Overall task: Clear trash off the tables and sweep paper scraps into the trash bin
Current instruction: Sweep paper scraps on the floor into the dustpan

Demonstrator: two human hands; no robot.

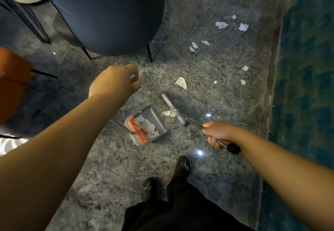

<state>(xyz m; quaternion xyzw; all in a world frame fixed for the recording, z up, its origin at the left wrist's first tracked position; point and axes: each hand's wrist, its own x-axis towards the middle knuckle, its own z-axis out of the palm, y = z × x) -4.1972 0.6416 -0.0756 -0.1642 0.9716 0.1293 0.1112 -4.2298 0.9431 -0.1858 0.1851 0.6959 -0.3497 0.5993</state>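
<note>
Your left hand [115,80] is curled tight round the top of the grey plastic dustpan's [147,125] metal handle, pan sitting on the speckled grey stone floor [207,64] at dead centre with crumpled white paper inside by its orange comb. Your right hand [216,134] grips the silver broom [173,108] pole, head just beside the pan's 2 o'clock. Torn white paper scraps [221,24] lie scattered toward 1 o'clock, near the dark blue round chair [108,13].
</note>
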